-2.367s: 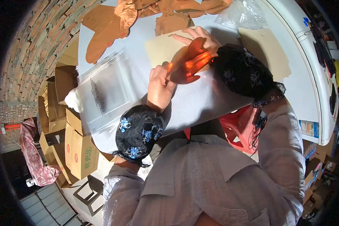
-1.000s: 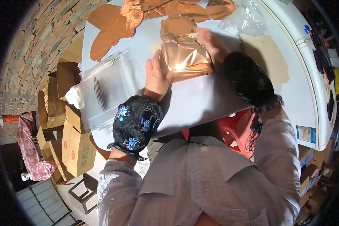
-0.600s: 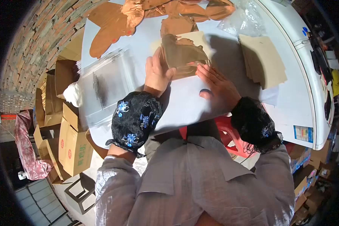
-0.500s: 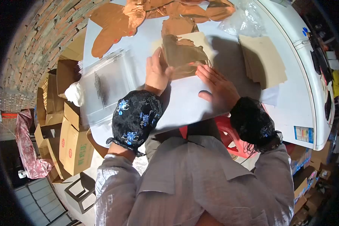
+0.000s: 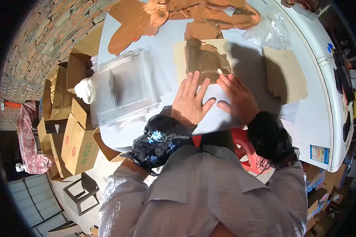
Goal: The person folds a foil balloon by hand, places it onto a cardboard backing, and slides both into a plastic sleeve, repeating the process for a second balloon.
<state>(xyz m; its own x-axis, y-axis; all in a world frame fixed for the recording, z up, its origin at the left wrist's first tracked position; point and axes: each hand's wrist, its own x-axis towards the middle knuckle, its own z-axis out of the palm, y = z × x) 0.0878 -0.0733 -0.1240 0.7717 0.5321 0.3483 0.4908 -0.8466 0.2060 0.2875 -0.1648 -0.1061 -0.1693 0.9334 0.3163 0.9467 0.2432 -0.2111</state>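
Observation:
A shiny copper-coloured foil piece [image 5: 207,59], flat and irregular in outline, lies on a cream card sheet [image 5: 180,59] on the white table. My left hand [image 5: 192,96] rests palm down with fingers spread, fingertips at the foil's lower edge. To its right, my right hand [image 5: 239,96] lies flat too, fingers stretched out, fingertips touching the lower right corner of the foil. Neither hand grips anything. Beyond the card, more copper foil [image 5: 134,23] spreads along the far side of the table.
Clear plastic bags [image 5: 122,87] are stacked at the left of the table. A pile of cream cards [image 5: 286,75] lies at the right, with crumpled clear plastic [image 5: 271,31] behind it. Cardboard boxes [image 5: 81,138] stand on the floor at left; a red stool [image 5: 247,150] is under the table edge.
My left hand has moved from the foil's left side to its lower edge and now lies with fingers spread. My right hand stays near the lower right corner. The whole view has shifted slightly.

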